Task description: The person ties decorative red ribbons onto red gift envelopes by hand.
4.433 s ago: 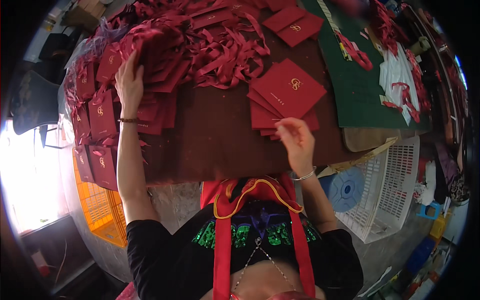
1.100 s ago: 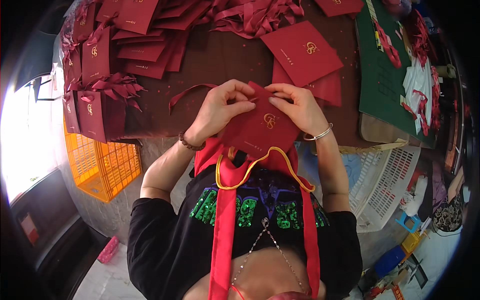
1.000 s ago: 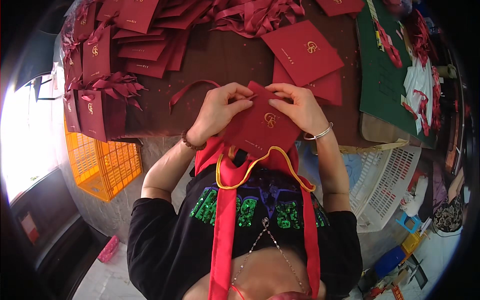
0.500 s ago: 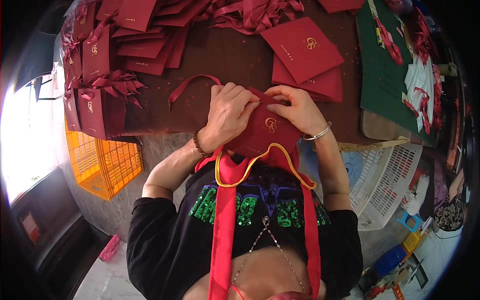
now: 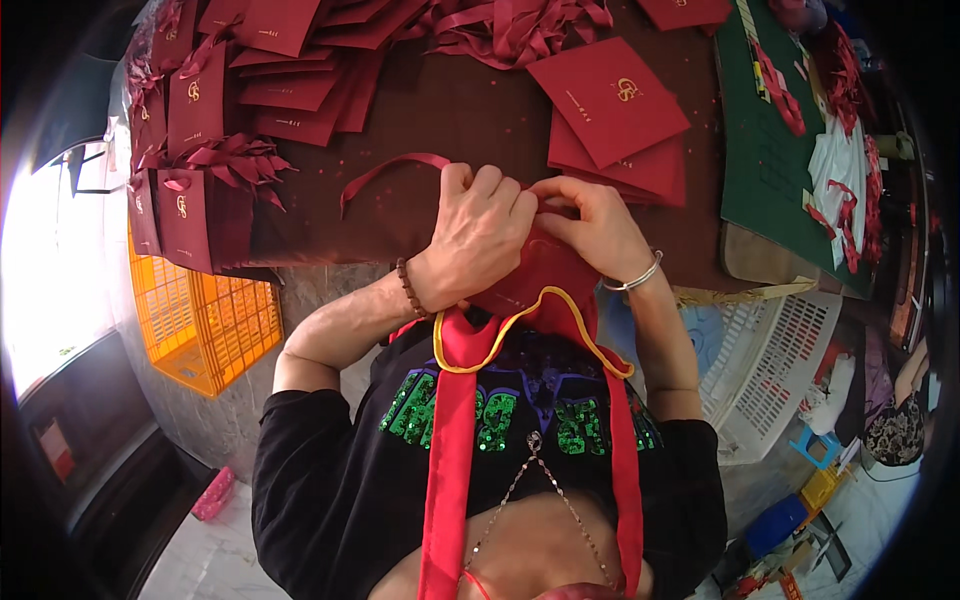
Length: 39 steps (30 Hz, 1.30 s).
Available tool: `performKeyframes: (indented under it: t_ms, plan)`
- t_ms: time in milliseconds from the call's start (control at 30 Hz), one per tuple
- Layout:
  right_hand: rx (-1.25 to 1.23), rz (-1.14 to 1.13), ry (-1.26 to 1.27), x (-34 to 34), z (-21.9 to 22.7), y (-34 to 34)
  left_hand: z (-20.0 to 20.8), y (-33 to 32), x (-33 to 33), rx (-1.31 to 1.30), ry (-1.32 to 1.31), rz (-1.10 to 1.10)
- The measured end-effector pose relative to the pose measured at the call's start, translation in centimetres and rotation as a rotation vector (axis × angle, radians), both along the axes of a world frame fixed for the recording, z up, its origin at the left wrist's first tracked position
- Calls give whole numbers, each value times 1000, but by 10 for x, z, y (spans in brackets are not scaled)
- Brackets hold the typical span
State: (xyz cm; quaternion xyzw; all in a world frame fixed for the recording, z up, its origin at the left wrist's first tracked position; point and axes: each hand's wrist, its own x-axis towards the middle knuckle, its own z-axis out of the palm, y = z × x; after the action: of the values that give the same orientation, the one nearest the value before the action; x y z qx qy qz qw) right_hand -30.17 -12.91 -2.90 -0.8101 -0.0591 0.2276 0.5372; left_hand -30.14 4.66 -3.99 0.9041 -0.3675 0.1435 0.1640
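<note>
Close to my body, a dark red paper bag [image 5: 515,288] with a gold emblem leans against my apron, its upper part mostly covered by my hands. My left hand [image 5: 478,235] is closed at its top edge, knuckles up. A dark red ribbon [image 5: 395,163] trails from behind those fingers leftward over the table. My right hand [image 5: 603,228] pinches the bag's upper right edge, thumb and forefinger almost touching the left hand. What lies between the fingertips is hidden.
Flat red bags [image 5: 610,100] are stacked ahead to the right. More bags, several with ribbons, crowd the left [image 5: 195,105]. Loose ribbons [image 5: 520,30] heap at the far edge. A green board [image 5: 770,150] lies right; an orange crate [image 5: 205,320] and white basket [image 5: 775,370] stand below table level.
My left hand has turned and shifted right over the bag, now covering most of the gold emblem. The right hand stays nearly in place. The ribbon's loose end has barely moved.
</note>
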Motion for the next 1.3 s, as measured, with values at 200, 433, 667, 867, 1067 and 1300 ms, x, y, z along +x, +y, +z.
performKeyframes:
  t_ms: [200, 433, 667, 867, 1067, 1300]
  plan:
    - [106, -62, 22, 0, -6, -1, -6, 11, 8, -84, 15, -83]
    - [70, -13, 11, -1, 3, 3, 10, 26, 31, -186, 457, -222]
    - [-338, 57, -202, -12, 12, 2, 12, 26, 40, -227, 685, -190]
    - [-278, 112, -376, -17, 13, 8, 33, 25, 78, -95, 1417, -317]
    - [-269, 127, -462, -18, 14, 15, 21, 19, 94, -84, 1644, -426]
    - [-158, 141, -452, -14, 4, 8, 0, 15, 88, -645, 1583, -181]
